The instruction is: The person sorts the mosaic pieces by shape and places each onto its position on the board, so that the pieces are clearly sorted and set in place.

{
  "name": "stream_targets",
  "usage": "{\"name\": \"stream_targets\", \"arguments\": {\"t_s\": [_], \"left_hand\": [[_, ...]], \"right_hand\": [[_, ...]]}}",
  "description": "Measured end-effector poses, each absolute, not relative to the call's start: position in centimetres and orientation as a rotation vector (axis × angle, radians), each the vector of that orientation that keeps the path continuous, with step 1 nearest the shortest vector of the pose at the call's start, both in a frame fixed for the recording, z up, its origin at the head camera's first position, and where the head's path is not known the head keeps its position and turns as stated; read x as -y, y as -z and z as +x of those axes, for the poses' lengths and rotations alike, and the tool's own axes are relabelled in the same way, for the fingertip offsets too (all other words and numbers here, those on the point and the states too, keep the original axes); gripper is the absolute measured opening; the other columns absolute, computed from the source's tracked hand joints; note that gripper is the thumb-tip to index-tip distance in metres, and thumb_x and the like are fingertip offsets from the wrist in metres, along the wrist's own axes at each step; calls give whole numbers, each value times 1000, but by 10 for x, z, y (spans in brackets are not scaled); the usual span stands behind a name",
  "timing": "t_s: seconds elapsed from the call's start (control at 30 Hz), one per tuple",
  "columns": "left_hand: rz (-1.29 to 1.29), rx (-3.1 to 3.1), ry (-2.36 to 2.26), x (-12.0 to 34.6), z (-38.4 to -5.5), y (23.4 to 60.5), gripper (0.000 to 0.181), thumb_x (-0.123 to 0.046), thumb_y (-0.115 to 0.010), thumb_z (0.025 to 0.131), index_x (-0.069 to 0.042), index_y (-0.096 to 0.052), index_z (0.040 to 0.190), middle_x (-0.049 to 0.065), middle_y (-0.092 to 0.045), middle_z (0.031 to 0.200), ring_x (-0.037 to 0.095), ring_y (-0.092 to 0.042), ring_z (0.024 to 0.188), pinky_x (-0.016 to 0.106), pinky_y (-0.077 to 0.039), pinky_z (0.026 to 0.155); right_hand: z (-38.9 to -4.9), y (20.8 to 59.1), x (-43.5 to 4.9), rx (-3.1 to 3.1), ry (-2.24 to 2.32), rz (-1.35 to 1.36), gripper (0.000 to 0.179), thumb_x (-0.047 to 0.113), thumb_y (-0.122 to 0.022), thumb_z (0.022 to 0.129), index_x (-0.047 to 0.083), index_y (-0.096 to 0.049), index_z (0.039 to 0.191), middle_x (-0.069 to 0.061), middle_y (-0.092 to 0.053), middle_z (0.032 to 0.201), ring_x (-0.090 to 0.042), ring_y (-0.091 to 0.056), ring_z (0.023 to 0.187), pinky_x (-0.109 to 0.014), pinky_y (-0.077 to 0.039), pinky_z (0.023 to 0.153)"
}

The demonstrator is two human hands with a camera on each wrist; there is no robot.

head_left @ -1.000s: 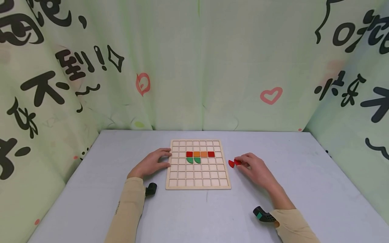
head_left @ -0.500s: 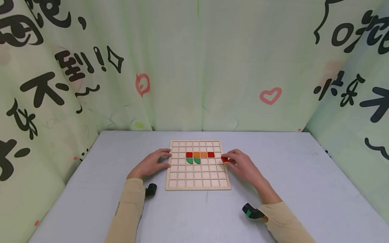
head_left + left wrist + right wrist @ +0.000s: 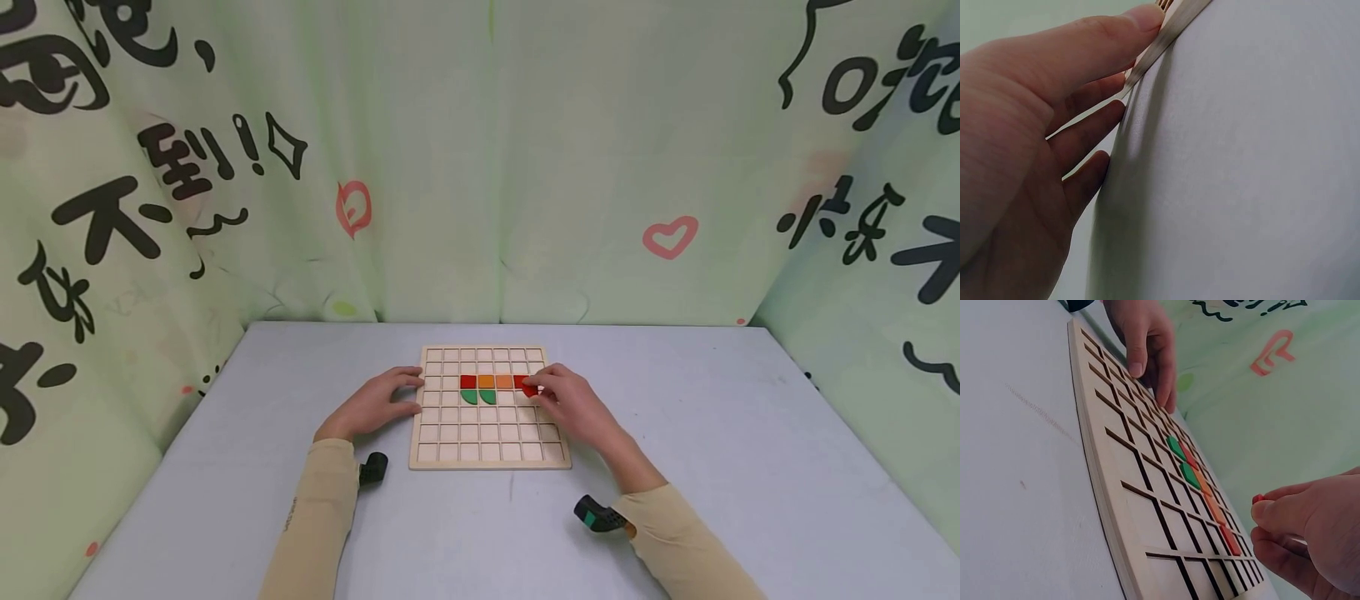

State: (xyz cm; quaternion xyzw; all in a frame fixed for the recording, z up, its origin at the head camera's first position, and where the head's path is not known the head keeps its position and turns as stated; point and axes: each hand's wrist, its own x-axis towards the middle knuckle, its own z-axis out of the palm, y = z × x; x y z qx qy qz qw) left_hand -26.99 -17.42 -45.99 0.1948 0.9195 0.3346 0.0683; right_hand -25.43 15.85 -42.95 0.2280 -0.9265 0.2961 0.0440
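My right hand (image 3: 576, 408) pinches a red piece (image 3: 530, 390) with a rounded edge between thumb and index finger, over the right part of a wooden grid board (image 3: 490, 451). In the right wrist view only a red tip (image 3: 1257, 499) shows at the fingertips. On the board, a red square (image 3: 468, 381), two orange squares (image 3: 486, 381) and another red square (image 3: 518, 382) form a row, the last partly behind the held piece. Below its left half lie two green quarter-circle pieces (image 3: 487, 397). My left hand (image 3: 372, 405) touches the board's left edge, fingers extended.
The board lies on a pale table (image 3: 480, 542). A light green curtain (image 3: 570, 167) with black lettering surrounds its back and sides. Black wrist cameras (image 3: 372, 468) sit at both sleeves.
My right hand has moved left from the table beside the board to over it, carrying red. Two red pieces showed by its fingers one second ago. My left hand has stayed put.
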Motion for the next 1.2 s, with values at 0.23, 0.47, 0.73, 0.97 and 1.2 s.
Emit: {"name": "stream_targets", "arguments": {"t_s": [0.23, 0.47, 0.73, 0.97, 1.2], "left_hand": [[593, -2767, -1000, 173, -269, 458, 49, -23, -72, 90, -3, -59, 133, 10, -43, 149, 30, -35, 140, 46, -32, 114], [597, -2769, -1001, 174, -269, 459, 48, -23, -71, 90, -4, -59, 132, 9, -44, 149, 30, -36, 140, 46, -32, 114], [609, -2776, -1000, 175, -270, 460, 48, -24, -72, 90, -4, -60, 132, 9, -44, 149, 30, -36, 140, 47, -32, 114], [607, -2774, -998, 175, -271, 460, 48, -24, -72, 90, -5, -59, 132, 9, -43, 149, 30, -36, 140, 47, -32, 114], [610, -2767, -1006, 175, -272, 461, 49, -24, -72, 90, -4, -59, 132, 10, -43, 149, 31, -35, 140, 47, -32, 114]], "right_hand": [[-255, 432, -151, 2829, -914, 721, 28, 4, -70, 89, 2, -70, 117, -10, -61, 108, -19, -58, 89, -33, -55, 78], [-254, 434, -144, 2868, -899, 750, 26, 4, -68, 90, 2, -70, 117, -11, -62, 107, -18, -56, 86, -32, -53, 76], [-256, 434, -136, 2926, -825, 766, 24, 4, -68, 90, 1, -71, 114, -9, -62, 104, -17, -56, 84, -33, -52, 77], [-261, 435, -132, 2942, -783, 809, 24, 1, -68, 89, -1, -71, 113, -10, -63, 101, -16, -54, 80, -31, -50, 73], [-263, 434, -130, 2942, -793, 821, 22, 4, -69, 89, 0, -71, 110, -9, -65, 102, -16, -54, 81, -31, -50, 75]]}}
